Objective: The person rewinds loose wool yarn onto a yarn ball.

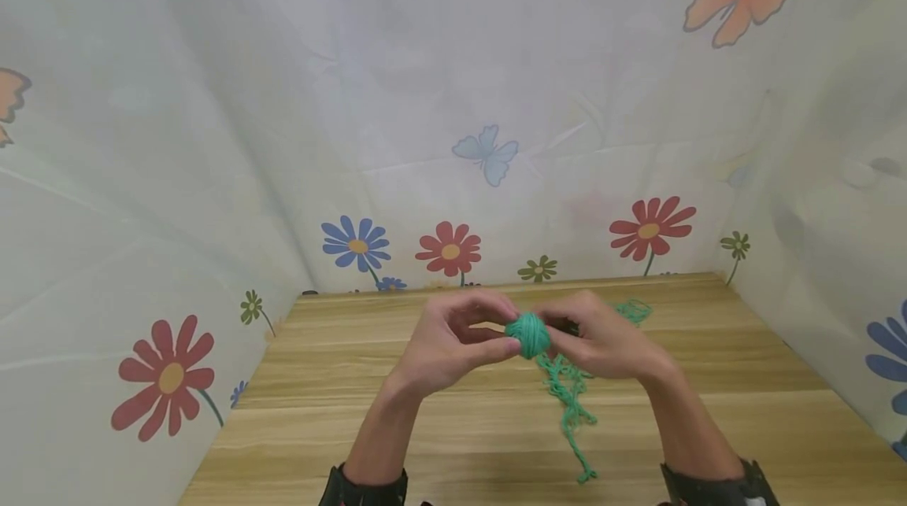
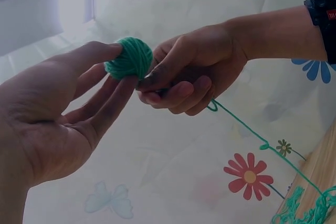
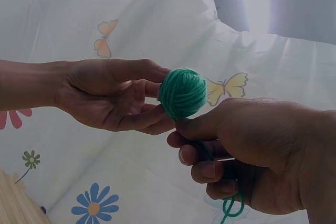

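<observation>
A small wound ball of green yarn [image 1: 528, 334] is up above the wooden table, between the two hands. My left hand [image 1: 455, 339] pinches it from the left side with thumb and fingertips. Close against its other side, my right hand [image 1: 602, 334] grips the yarn strand [image 3: 209, 153] between thumb and curled fingers. From under that hand the strand [image 2: 244, 124] runs down, with a small knot along it, to a loose tangle of green yarn [image 2: 315, 211]. In the head view the right hand hides part of this tangle [image 1: 567, 392].
The wooden table [image 1: 340, 380] has a white curtain [image 1: 397, 97] printed with flowers and butterflies behind it and along both sides. One loose yarn tail [image 1: 579, 455] stretches toward the table's near edge. More yarn loops [image 1: 634, 311] lie beyond the right hand.
</observation>
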`<state>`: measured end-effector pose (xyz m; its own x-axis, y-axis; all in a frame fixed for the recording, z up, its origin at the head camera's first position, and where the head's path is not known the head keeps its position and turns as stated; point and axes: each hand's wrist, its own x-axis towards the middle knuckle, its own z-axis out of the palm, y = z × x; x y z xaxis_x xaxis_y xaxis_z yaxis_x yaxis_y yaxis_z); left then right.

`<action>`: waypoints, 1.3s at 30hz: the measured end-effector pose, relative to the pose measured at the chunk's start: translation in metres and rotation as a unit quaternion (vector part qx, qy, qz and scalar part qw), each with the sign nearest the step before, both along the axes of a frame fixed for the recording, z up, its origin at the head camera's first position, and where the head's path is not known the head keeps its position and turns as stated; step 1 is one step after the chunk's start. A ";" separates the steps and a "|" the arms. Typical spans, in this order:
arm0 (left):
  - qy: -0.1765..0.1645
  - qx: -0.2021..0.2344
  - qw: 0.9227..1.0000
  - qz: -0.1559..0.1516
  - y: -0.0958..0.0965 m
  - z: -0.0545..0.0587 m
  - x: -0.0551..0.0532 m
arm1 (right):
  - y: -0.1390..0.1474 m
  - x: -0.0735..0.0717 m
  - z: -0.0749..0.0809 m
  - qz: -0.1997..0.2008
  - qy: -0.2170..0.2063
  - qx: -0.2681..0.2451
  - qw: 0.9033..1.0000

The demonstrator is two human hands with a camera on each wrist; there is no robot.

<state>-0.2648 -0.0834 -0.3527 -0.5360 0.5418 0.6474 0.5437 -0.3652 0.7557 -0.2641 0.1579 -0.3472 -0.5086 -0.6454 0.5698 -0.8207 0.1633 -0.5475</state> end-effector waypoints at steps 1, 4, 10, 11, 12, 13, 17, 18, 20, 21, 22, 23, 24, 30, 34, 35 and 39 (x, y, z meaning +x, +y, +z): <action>0.002 -0.006 1.000 0.000 0.000 0.000 0.000 | 0.000 0.000 0.000 -0.006 -0.003 -0.004 1.000; 0.012 -0.026 1.000 0.006 0.000 0.002 0.001 | 0.001 0.001 0.001 -0.025 -0.012 -0.021 0.999; 0.019 -0.070 0.996 0.050 0.001 0.012 0.010 | 0.002 0.003 0.004 -0.063 -0.006 -0.070 0.996; 0.017 -0.076 0.995 0.060 0.001 0.013 0.011 | 0.003 0.003 0.004 -0.067 -0.005 -0.080 0.995; 0.015 -0.081 0.994 0.069 0.001 0.014 0.012 | 0.003 0.004 0.005 -0.072 -0.005 -0.089 0.993; 0.012 -0.086 0.993 0.078 0.001 0.014 0.012 | 0.004 0.004 0.005 -0.075 -0.003 -0.098 0.992; 0.006 -0.085 0.991 0.107 0.001 0.011 0.009 | 0.004 0.006 0.008 -0.075 0.003 -0.123 0.990; 0.004 -0.084 0.990 0.113 0.001 0.009 0.007 | 0.004 0.006 0.008 -0.072 0.005 -0.123 0.990; 0.002 -0.078 0.989 0.125 0.001 0.004 0.002 | 0.004 0.006 0.008 -0.066 0.008 -0.118 0.991; -0.001 -0.076 0.989 0.130 0.001 0.003 0.000 | 0.004 0.006 0.008 -0.060 0.011 -0.115 0.991; -0.004 -0.074 0.988 0.136 0.001 0.001 -0.002 | 0.003 0.006 0.008 -0.055 0.013 -0.110 0.992; -0.005 -0.073 0.987 0.143 0.001 0.000 -0.003 | 0.003 0.005 0.007 -0.050 0.013 -0.105 0.993; -0.004 -0.071 0.986 0.150 0.001 0.000 -0.003 | 0.002 0.005 0.007 -0.041 0.017 -0.101 0.994; 0.008 -0.059 0.981 0.187 0.002 -0.002 -0.004 | -0.002 0.001 0.003 0.008 0.056 -0.082 0.995; 0.010 -0.048 0.977 0.205 0.002 -0.002 -0.005 | -0.005 0.000 0.001 0.032 0.072 -0.064 0.995; 0.007 -0.043 0.977 0.208 0.002 -0.002 -0.005 | -0.006 0.001 0.002 0.040 0.075 -0.057 0.995; 0.001 -0.024 0.976 0.215 0.002 -0.001 -0.005 | -0.010 0.007 0.009 0.071 0.085 -0.025 0.994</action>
